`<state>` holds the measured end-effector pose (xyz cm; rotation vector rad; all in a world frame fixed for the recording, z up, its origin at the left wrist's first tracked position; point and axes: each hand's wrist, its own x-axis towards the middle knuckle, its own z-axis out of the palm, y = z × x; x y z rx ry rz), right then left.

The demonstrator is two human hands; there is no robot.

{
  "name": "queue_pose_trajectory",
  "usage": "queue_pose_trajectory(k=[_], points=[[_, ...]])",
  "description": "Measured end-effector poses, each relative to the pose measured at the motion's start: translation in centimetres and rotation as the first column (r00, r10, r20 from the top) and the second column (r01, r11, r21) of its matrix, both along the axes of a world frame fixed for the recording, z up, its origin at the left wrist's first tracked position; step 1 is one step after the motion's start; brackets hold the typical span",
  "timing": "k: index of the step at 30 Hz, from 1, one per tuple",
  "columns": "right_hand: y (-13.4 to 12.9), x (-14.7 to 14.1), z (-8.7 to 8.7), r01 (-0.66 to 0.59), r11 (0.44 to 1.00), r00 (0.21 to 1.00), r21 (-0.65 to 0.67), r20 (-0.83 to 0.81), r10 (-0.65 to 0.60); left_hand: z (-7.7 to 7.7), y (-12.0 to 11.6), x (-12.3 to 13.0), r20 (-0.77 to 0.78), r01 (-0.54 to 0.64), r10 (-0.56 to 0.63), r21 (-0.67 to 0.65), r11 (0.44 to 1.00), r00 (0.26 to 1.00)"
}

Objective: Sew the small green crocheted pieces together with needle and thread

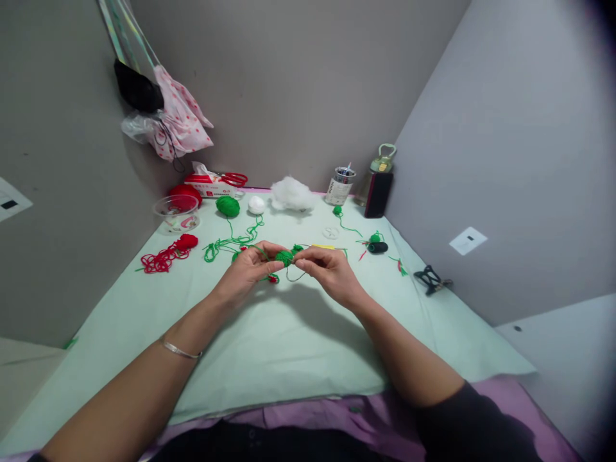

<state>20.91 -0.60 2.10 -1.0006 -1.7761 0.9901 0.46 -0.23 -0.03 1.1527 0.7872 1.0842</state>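
My left hand (pixel 253 266) pinches a small green crochet piece (pixel 284 258) between thumb and fingers, above the table. My right hand (pixel 330 269) is closed at the right edge of the piece, thumb against forefinger, on what looks like a strand of yarn. A thin dark loop of yarn (pixel 295 280) hangs below the fingertips. Another green knitted bit (pixel 298 249) shows just behind the piece. Small red-and-green pieces (pixel 273 278) lie or hang by my left fingers; which, I cannot tell. Beyond my right hand lies a yellow-handled tool (pixel 323 247), partly hidden.
Behind are a green yarn ball (pixel 228 206), a white ball (pixel 256 205), fluffy stuffing (pixel 291 194), a pen tin (pixel 340 187), a bottle (pixel 382 160) and a phone (pixel 378 194). Red yarn (pixel 166 256), a plastic tub (pixel 177 221) and red-handled scissors (pixel 234 179) are left. A black stand (pixel 432 280) is right.
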Motion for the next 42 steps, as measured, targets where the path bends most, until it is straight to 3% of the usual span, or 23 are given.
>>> queue_pose_trajectory(k=[7,20,33,42], points=[[0.0,-0.7,-0.9,0.051,0.999,0.995,-0.013,-0.085,-0.052,0.3,-0.6,0.5,0.048,-0.025,0.029,-0.074,0.997,0.998],[0.3,-0.9,-1.7,0.056,0.998,0.996,0.038,-0.072,-0.054,-0.2,-0.3,0.7,-0.029,-0.037,0.038,0.043,0.998,0.999],[0.5,-0.6,-1.5,0.032,0.999,0.998,0.023,0.058,-0.033,-0.1,-0.4,0.5,-0.014,-0.057,0.058,0.038,0.998,0.998],[0.0,-0.4,-0.3,-0.035,0.999,0.995,0.016,0.091,0.034,-0.2,-0.2,0.4,-0.001,-0.078,0.079,0.018,0.997,0.997]])
